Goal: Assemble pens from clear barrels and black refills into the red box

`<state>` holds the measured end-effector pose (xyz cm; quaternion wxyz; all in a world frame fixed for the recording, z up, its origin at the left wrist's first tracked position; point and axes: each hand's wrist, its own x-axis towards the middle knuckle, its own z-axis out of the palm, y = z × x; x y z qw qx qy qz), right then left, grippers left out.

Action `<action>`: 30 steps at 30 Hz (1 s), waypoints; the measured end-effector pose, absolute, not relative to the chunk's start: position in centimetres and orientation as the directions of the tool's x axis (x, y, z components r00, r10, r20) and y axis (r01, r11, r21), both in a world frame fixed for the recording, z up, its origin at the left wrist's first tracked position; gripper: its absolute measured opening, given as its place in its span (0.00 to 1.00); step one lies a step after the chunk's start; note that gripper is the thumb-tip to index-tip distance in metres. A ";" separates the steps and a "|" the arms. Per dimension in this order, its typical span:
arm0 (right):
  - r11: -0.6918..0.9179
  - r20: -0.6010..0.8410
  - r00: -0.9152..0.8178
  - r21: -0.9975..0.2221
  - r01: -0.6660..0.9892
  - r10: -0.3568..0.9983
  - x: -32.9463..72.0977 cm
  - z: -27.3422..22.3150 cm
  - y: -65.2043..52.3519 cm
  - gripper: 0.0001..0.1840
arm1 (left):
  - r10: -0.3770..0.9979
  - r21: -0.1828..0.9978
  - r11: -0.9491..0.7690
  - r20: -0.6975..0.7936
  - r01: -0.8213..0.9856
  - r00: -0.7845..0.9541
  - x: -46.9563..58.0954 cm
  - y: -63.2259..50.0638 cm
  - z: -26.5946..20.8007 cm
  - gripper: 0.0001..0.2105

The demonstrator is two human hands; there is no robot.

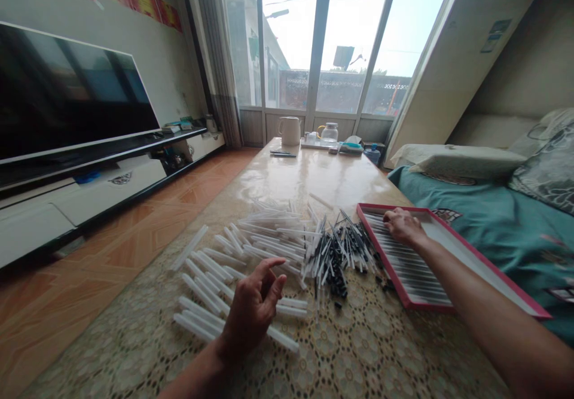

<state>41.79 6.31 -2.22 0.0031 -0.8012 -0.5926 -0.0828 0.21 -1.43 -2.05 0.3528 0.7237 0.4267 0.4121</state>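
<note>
Head view: the left grip (255,300) is half curled, thumb apart from forefinger, seemingly bare; white tubes (195,327) lie on the desk (345,357) under and beyond it, dark-ended sticks (334,249) to its right. The right grip (402,225) bunches over a red-rimmed box (383,258), its hold hidden. The tubes should be light, stiff, roll-prone; pinch mid-length.

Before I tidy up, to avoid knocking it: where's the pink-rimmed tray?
In the head view, the tray lies at right, under the right hand, beside the black-ended sticks.
</note>
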 end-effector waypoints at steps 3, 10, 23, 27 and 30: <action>-0.279 0.161 0.262 0.093 0.956 0.951 41.5 -1.8 5.8 0.08 | 0.909 0.865 -0.384 0.292 0.324 0.298 0.2 -1.4 -2.2 0.14; -0.286 0.322 0.252 0.062 0.956 0.913 37.4 0.7 7.0 0.15 | 0.913 0.876 -0.368 0.278 0.311 0.298 0.2 -1.4 -2.2 0.14; -0.303 0.294 0.308 -0.065 0.951 0.905 33.1 -0.5 14.4 0.15 | 0.913 0.871 -0.384 0.308 0.307 0.268 0.2 -1.5 -2.5 0.14; -0.226 0.288 0.241 -0.083 0.970 0.927 32.8 -1.4 14.3 0.15 | 0.910 0.872 -0.388 0.310 0.299 0.275 0.3 -1.7 -2.2 0.13; -0.109 0.237 0.128 -0.094 0.990 0.963 31.4 -2.4 14.2 0.12 | 0.906 0.867 -0.394 0.311 0.305 0.287 0.3 -1.8 -2.0 0.13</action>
